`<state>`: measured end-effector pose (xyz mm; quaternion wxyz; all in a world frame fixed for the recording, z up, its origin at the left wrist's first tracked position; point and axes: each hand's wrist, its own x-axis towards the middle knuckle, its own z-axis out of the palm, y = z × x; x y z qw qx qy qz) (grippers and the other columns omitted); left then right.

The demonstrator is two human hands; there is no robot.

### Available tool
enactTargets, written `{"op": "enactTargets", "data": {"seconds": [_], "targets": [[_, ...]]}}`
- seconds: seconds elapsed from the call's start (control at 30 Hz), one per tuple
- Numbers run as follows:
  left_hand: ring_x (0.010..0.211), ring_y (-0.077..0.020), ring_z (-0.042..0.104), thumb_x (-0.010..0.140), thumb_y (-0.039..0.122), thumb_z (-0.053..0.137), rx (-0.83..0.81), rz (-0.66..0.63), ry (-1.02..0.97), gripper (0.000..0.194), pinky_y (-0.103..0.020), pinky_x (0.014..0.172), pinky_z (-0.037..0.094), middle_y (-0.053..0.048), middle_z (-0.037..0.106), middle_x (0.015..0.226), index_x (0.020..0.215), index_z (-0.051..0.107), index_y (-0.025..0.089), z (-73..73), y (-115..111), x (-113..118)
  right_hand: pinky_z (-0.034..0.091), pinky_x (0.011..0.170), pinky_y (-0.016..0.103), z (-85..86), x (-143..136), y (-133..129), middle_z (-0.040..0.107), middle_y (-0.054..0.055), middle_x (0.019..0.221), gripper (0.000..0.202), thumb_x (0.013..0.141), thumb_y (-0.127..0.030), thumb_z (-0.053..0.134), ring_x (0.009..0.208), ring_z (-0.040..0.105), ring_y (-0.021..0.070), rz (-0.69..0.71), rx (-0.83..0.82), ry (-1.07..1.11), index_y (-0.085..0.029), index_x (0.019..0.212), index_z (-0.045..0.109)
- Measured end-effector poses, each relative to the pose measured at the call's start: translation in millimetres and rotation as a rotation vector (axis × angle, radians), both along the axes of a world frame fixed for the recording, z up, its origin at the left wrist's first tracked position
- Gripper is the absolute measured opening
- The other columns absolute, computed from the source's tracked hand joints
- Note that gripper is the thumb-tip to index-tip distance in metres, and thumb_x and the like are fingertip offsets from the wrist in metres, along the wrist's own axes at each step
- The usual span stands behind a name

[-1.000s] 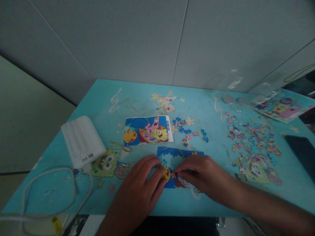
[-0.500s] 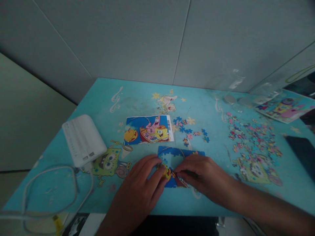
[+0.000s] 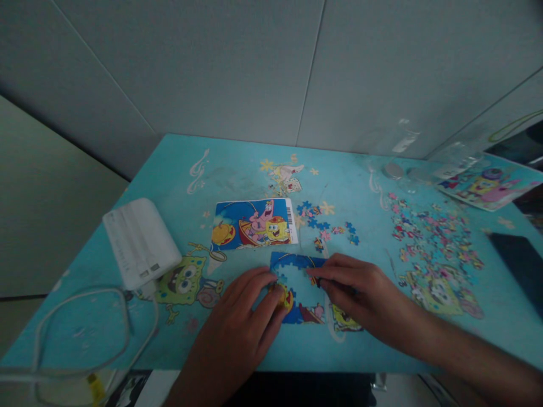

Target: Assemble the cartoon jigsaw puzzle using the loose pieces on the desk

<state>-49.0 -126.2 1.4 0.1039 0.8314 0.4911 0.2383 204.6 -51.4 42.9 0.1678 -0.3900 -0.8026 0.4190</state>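
A partly assembled jigsaw puzzle [image 3: 292, 260] lies near the table's front edge, its frame of blue pieces surrounding a gap where the turquoise table shows. My left hand [image 3: 250, 308] rests with fingers stretched over the puzzle's left side, by the yellow burger part. Above the gap's right side, my right hand [image 3: 360, 282] pinches a small dark and yellow puzzle piece [image 3: 314, 280] between thumb and fingers. Part of the puzzle's right side is hidden under that hand. Just behind lies the reference picture card [image 3: 254, 223], showing the same cartoon scene.
Several loose blue and pink pieces [image 3: 324, 224] lie right of the card. A large heap of mixed pieces [image 3: 436, 232] spreads farther right, near clear containers [image 3: 456, 161], a picture board [image 3: 494, 183] and a dark flat object [image 3: 520, 268]. A white power bank [image 3: 142, 243] with a cable [image 3: 127, 316] sits left.
My right hand has shifted slightly right, away from the burger part, uncovering the brown and pink pieces along the bottom. A pinched piece now shows. My left hand stays nearly still.
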Motion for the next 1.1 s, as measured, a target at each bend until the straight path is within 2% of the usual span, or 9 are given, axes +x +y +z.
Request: {"op": "enactTargets", "data": {"seconds": [0.13,0.33,0.5,0.6,0.67,0.73,0.83,1.0,1.1], "targets": [[0.128,-0.0281,0.052,0.100,0.021,0.058,0.003,-0.002,-0.011,0.018,-0.051,0.103,0.052,-0.011,0.058,0.128,0.118,0.062,0.018,-2.0,0.1,-0.2,0.053,0.073,0.029,-1.0,6.6,0.7,0.068,0.005,0.103,0.031,0.100,-0.017,0.053,0.085,0.065,0.0145,-0.050,-0.057,-0.004,-0.026,0.124,0.071],[0.128,-0.0281,0.051,0.101,0.022,0.057,0.014,-0.005,0.003,0.019,-0.050,0.103,0.053,-0.011,0.057,0.129,0.119,0.062,0.019,-4.1,0.1,-2.3,0.052,0.072,0.027,-1.1,6.1,1.3,0.074,0.001,0.089,0.013,0.095,-0.030,0.067,0.079,0.066,0.0141,-0.248,-0.280,-0.006,-0.025,0.104,0.075],[0.126,-0.0281,0.053,0.101,0.021,0.056,0.049,-0.008,-0.008,0.020,-0.049,0.100,0.054,-0.012,0.058,0.127,0.119,0.062,0.017,-2.4,1.2,-0.9,0.051,0.065,0.023,-1.3,8.3,7.7,0.072,0.000,0.080,0.018,0.086,-0.037,0.078,0.069,0.064,0.0106,-0.350,-0.598,0.203,-0.020,0.090,0.072],[0.125,-0.0281,0.054,0.101,0.022,0.056,0.047,-0.009,-0.006,0.019,-0.050,0.100,0.055,-0.012,0.058,0.128,0.118,0.062,0.017,-2.6,2.3,-0.2,0.051,0.063,0.021,-1.4,9.8,8.7,0.073,-0.002,0.076,0.025,0.081,-0.035,0.084,0.066,0.065,0.0090,-0.376,-0.748,0.339,-0.021,0.097,0.071],[0.126,-0.0281,0.054,0.101,0.022,0.056,0.048,-0.007,-0.010,0.019,-0.050,0.100,0.054,-0.012,0.058,0.128,0.118,0.062,0.017,-3.2,2.4,-0.5,0.052,0.068,0.021,-0.8,9.9,6.9,0.076,-0.002,0.082,0.034,0.083,-0.033,0.083,0.071,0.068,0.0090,-0.366,-0.758,0.372,-0.024,0.113,0.071],[0.127,-0.0282,0.053,0.101,0.022,0.056,0.038,-0.006,-0.010,0.019,-0.050,0.102,0.054,-0.012,0.058,0.128,0.118,0.062,0.017,-3.8,2.1,-1.0,0.054,0.075,0.023,-0.3,9.2,3.7,0.078,-0.001,0.089,0.035,0.086,-0.033,0.080,0.077,0.070,0.0094,-0.343,-0.745,0.354,-0.026,0.120,0.073],[0.127,-0.0285,0.053,0.101,0.022,0.057,0.024,-0.006,-0.002,0.018,-0.050,0.102,0.053,-0.012,0.059,0.127,0.117,0.063,0.018,-4.4,1.3,-1.7,0.056,0.081,0.025,-1.3,6.6,-1.4,0.079,0.000,0.094,0.023,0.089,-0.035,0.077,0.082,0.072,0.0109,-0.320,-0.728,0.332,-0.025,0.108,0.077],[0.127,-0.0286,0.054,0.100,0.023,0.057,0.017,-0.004,0.006,0.019,-0.050,0.101,0.054,-0.011,0.059,0.127,0.118,0.062,0.018,-4.3,0.1,-1.6,0.056,0.076,0.026,-2.1,0.7,-3.4,0.078,0.001,0.086,0.017,0.091,-0.038,0.074,0.082,0.073,0.0140,-0.336,-0.692,0.342,-0.022,0.094,0.072],[0.127,-0.0288,0.053,0.101,0.022,0.057,0.015,0.002,0.003,0.019,-0.051,0.101,0.054,-0.011,0.058,0.127,0.118,0.062,0.018,-3.3,0.5,-0.7,0.053,0.071,0.025,2.9,-1.4,-2.4,0.075,0.001,0.082,0.020,0.093,-0.040,0.071,0.077,0.068,0.0132,-0.294,-0.540,0.212,-0.021,0.087,0.073]]}}
